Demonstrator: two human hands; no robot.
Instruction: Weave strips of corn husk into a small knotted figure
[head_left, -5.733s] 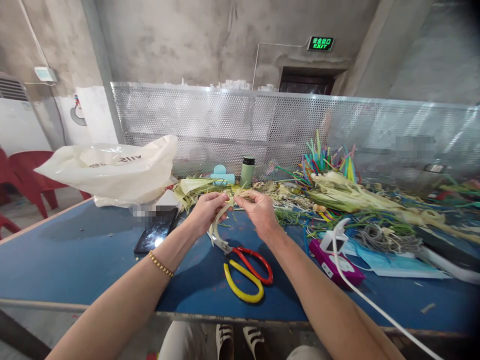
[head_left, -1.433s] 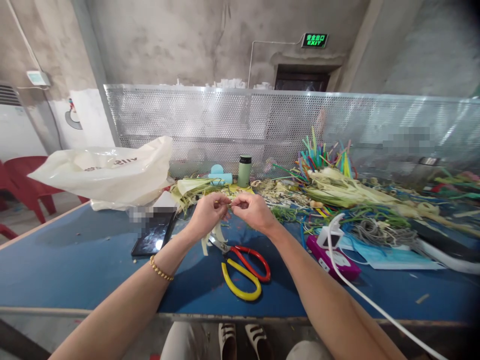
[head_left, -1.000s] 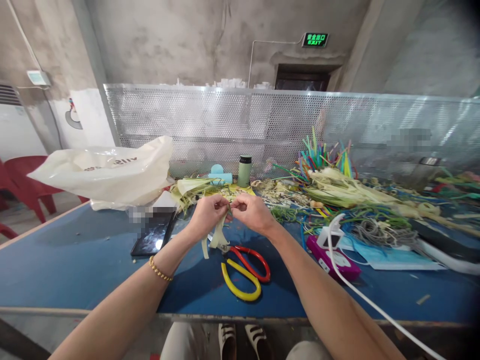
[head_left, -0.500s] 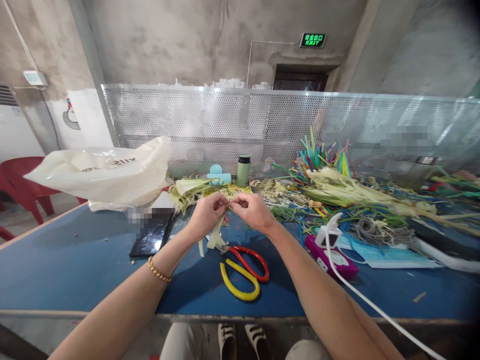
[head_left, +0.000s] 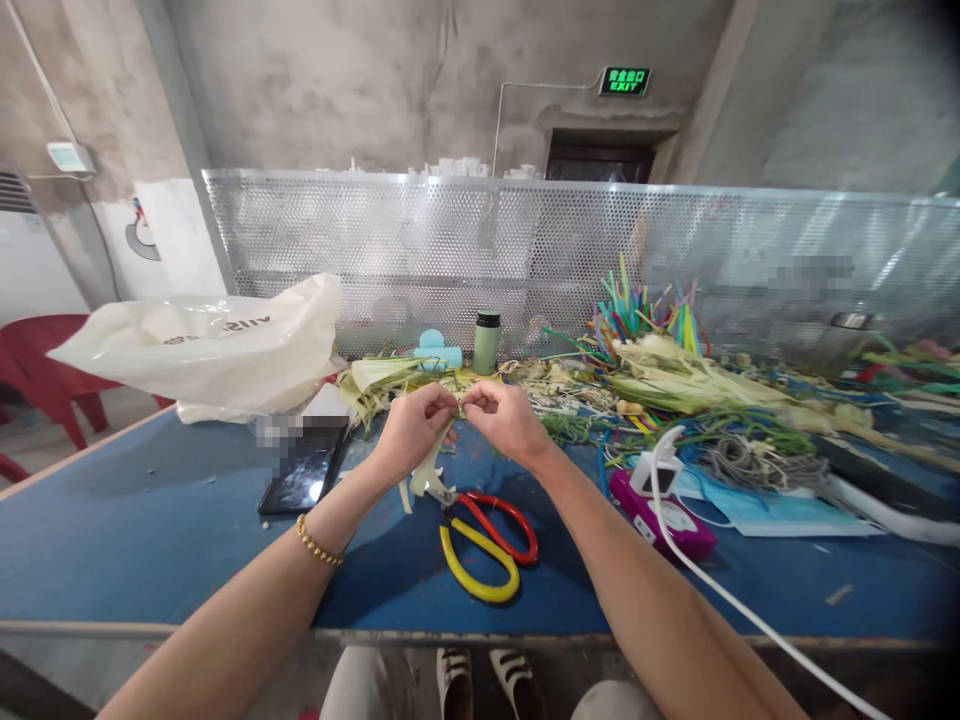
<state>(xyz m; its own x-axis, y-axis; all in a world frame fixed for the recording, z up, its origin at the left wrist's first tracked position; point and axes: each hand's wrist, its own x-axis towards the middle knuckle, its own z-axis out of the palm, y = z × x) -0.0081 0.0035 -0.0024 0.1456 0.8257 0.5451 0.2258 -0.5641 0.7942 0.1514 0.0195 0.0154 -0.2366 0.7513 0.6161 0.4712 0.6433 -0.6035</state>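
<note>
My left hand point(head_left: 416, 428) is closed in a pinch on a pale strip of corn husk point(head_left: 429, 468), whose loose end hangs below the fingers. Close against it, my right hand point(head_left: 506, 418) pinches at the same spot, and a small greenish-pale bit of the husk shows between the two sets of fingertips. The exact join is too small to make out. Just below lie scissors point(head_left: 486, 585) with one red and one yellow handle. Their blades are partly hidden by the hanging husk.
To the left are a dark tablet point(head_left: 304, 475) and a white plastic bag point(head_left: 202, 345). Behind stand a green bottle point(head_left: 487, 345) and a heap of corn husks point(head_left: 675, 375). On the right, a white cable point(head_left: 720, 592) runs from a purple box point(head_left: 697, 540) beside blue masks point(head_left: 787, 512).
Both hands stay almost in place, with slight finger movement. The hanging end of the husk has shifted and twisted a little below my left hand.
</note>
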